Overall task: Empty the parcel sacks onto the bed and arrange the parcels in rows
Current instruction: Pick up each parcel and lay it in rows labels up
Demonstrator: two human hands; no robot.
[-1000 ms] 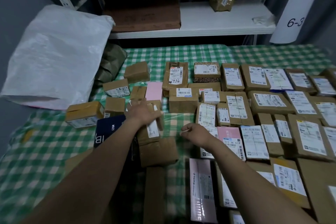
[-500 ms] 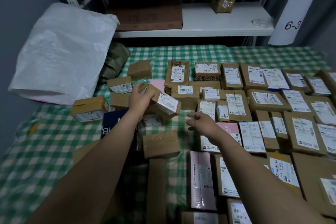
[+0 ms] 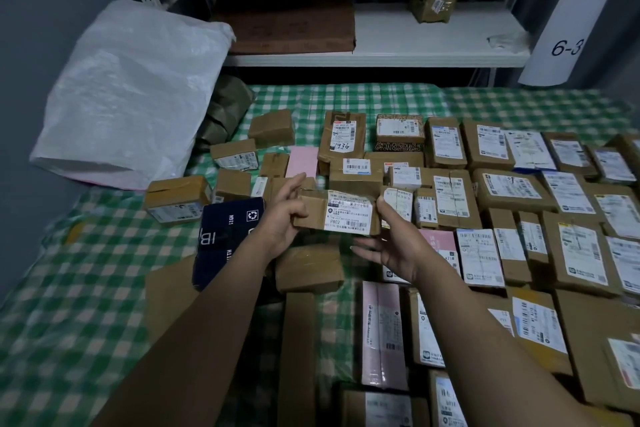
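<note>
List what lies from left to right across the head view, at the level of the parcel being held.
From the left: taped brown box → dark blue box → left hand → held parcel → right hand → rows of labelled parcels.

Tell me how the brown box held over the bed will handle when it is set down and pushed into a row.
Probably stiff: the brown box shows straight edges while the left hand grips one end. Likely light, since that grip alone mostly carries it, the right hand only touching. Flat faces suggest it slides rather than rolls.
</note>
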